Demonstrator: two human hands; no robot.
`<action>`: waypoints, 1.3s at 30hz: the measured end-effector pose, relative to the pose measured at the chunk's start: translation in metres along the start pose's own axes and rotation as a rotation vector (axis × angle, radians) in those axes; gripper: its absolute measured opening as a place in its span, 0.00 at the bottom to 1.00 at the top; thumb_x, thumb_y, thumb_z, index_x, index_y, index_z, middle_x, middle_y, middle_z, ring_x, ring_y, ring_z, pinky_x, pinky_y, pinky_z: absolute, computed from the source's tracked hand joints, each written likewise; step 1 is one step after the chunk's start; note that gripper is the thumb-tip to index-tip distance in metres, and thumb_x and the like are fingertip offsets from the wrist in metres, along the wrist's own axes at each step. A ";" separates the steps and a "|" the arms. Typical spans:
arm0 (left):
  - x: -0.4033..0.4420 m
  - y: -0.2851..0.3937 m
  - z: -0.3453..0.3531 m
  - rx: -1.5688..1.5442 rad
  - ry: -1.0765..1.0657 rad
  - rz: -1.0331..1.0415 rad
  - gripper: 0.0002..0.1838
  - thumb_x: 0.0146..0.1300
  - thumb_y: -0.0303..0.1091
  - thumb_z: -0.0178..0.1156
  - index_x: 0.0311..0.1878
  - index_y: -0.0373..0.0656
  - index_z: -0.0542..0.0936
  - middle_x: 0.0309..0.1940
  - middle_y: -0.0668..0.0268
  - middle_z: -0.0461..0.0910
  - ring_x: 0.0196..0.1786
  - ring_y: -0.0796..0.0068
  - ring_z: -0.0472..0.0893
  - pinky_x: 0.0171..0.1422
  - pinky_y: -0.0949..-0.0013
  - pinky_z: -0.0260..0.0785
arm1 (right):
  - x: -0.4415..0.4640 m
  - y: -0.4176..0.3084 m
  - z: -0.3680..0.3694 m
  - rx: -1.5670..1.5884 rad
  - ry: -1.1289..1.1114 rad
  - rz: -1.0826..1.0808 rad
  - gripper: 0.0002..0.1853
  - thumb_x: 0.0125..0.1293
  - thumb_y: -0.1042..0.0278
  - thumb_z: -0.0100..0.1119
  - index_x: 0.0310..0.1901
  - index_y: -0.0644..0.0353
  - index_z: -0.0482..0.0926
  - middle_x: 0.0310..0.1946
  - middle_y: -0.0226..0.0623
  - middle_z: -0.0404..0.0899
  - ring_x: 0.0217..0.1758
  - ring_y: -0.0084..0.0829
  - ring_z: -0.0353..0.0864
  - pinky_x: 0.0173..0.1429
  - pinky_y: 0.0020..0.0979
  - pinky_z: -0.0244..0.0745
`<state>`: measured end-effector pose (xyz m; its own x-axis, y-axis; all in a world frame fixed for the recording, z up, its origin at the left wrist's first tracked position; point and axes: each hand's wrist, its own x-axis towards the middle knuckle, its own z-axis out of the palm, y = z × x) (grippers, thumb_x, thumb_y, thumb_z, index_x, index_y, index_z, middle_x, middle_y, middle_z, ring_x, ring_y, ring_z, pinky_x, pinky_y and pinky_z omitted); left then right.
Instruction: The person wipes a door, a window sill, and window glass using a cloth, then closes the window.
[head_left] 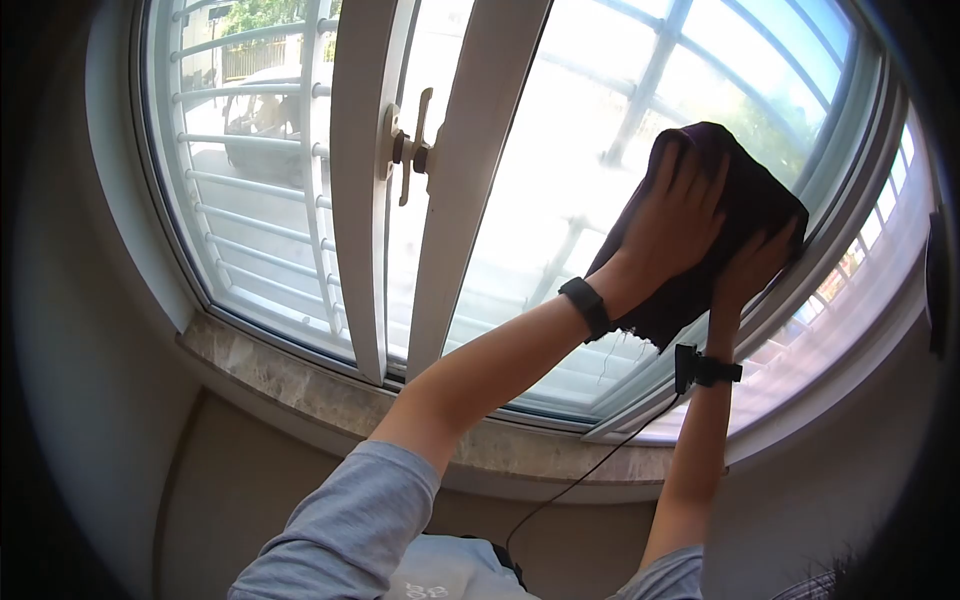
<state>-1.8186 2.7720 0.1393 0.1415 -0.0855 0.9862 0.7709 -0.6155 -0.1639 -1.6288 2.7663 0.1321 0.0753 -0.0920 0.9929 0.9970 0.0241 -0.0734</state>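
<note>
A dark cloth (745, 190) with a frayed lower edge is spread against the glass of the right window pane (560, 130). My left hand (675, 220) lies flat on the cloth's left part, its fingers stretched upward and apart. Lower and to the right, my right hand (752, 268) presses on the cloth near the window frame, its fingers spread and slightly blurred. Both palms face the pane, with the cloth between them and the glass.
Two window handles (422, 150) stick out from the white middle frames (365, 200). A stone sill (270, 370) runs below. White bars (250, 210) show outside. A black cable (590, 470) hangs from the device on my right wrist.
</note>
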 end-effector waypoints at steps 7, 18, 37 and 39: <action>-0.100 0.028 -0.002 0.029 -0.197 0.076 0.34 0.68 0.48 0.59 0.70 0.34 0.74 0.45 0.52 0.84 0.54 0.52 0.80 0.80 0.38 0.53 | -0.080 -0.002 -0.016 0.111 -0.121 0.093 0.37 0.81 0.46 0.35 0.78 0.69 0.53 0.72 0.69 0.59 0.74 0.67 0.59 0.78 0.57 0.51; -0.307 0.041 -0.044 0.001 -0.805 0.210 0.24 0.66 0.45 0.58 0.62 0.45 0.83 0.63 0.54 0.79 0.63 0.50 0.79 0.74 0.34 0.61 | -0.329 0.007 -0.109 0.266 -0.799 -0.017 0.31 0.71 0.70 0.53 0.71 0.77 0.61 0.66 0.72 0.67 0.71 0.70 0.64 0.76 0.64 0.56; 0.037 -0.122 -0.104 0.201 0.002 -0.075 0.36 0.70 0.41 0.55 0.73 0.23 0.63 0.52 0.36 0.76 0.59 0.36 0.75 0.75 0.41 0.60 | 0.023 -0.168 -0.010 0.293 -0.329 -0.189 0.39 0.73 0.54 0.57 0.79 0.65 0.55 0.60 0.64 0.72 0.64 0.59 0.70 0.74 0.63 0.54; 0.005 -0.125 -0.104 0.232 -0.115 -0.022 0.34 0.70 0.41 0.55 0.71 0.24 0.66 0.55 0.37 0.76 0.61 0.38 0.75 0.77 0.41 0.58 | -0.003 -0.184 -0.001 0.237 -0.195 -0.250 0.41 0.72 0.50 0.56 0.78 0.66 0.55 0.58 0.63 0.73 0.64 0.60 0.70 0.74 0.65 0.53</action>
<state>-1.9787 2.7673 0.1675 0.1827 0.0241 0.9829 0.8945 -0.4189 -0.1560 -1.8123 2.7613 0.1429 -0.1966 0.0662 0.9782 0.9509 0.2561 0.1738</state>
